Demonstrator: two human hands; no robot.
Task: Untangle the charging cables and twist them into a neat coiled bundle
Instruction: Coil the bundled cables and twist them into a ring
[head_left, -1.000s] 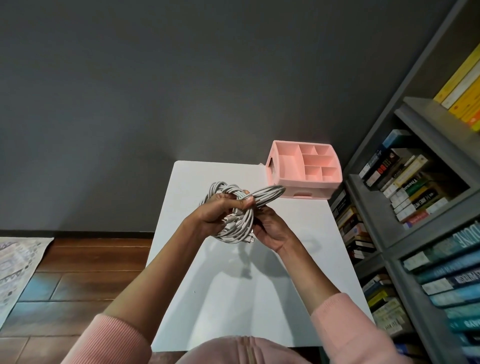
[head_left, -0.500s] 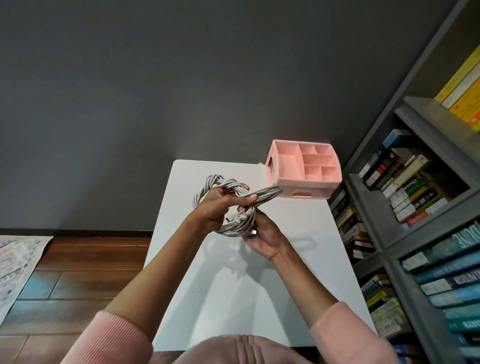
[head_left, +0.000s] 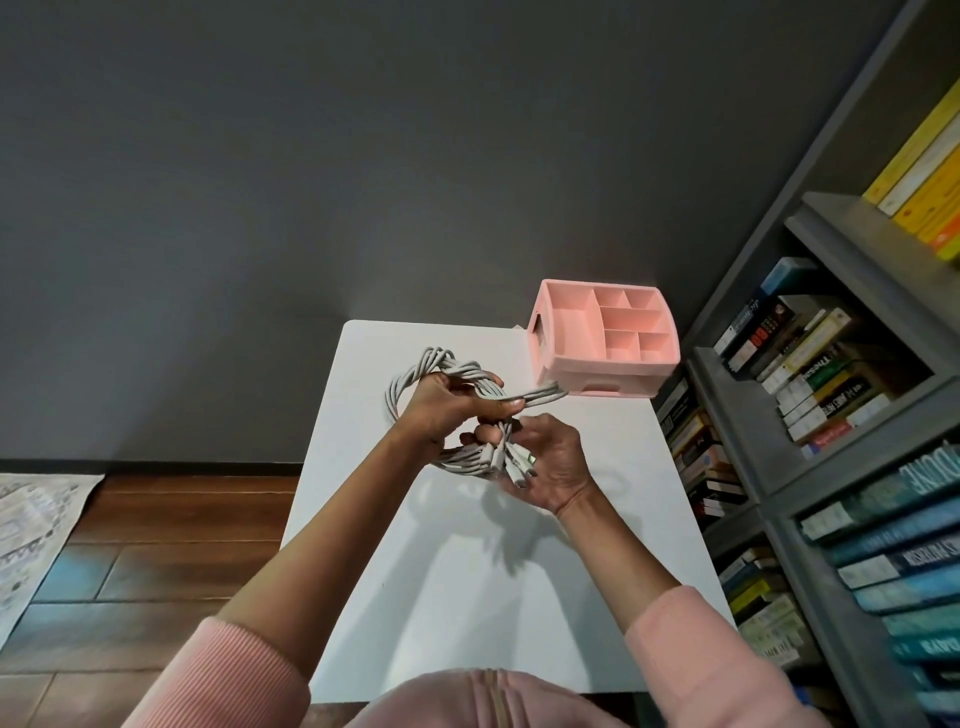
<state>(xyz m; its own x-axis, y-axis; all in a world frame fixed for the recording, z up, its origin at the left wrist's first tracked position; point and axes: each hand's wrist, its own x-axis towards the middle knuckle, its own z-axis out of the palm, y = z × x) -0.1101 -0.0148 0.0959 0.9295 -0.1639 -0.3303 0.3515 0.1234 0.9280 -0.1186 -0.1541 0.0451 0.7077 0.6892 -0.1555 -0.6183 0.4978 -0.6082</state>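
A coiled, twisted bundle of white charging cables (head_left: 415, 375) hangs in the air above the white table (head_left: 519, 597). My left hand (head_left: 449, 408) grips the coil through its ring, thumb over a straight run of cable that sticks out to the right toward the pink box. My right hand (head_left: 553, 467) is under the lower right of the coil, palm up, and the loose cable ends with their plugs lie across its fingers. The fingers there are loosely curled round those ends.
A pink compartment organiser (head_left: 605, 338) stands at the table's far right corner. A grey bookshelf (head_left: 831, 441) full of books runs along the right side. Wooden floor and a patterned rug (head_left: 31, 530) lie to the left. A dark wall is behind.
The coil has turned and opened a little wider to the left. My right hand slid from under the coil to its lower right, and the plug ends now lie on its palm.
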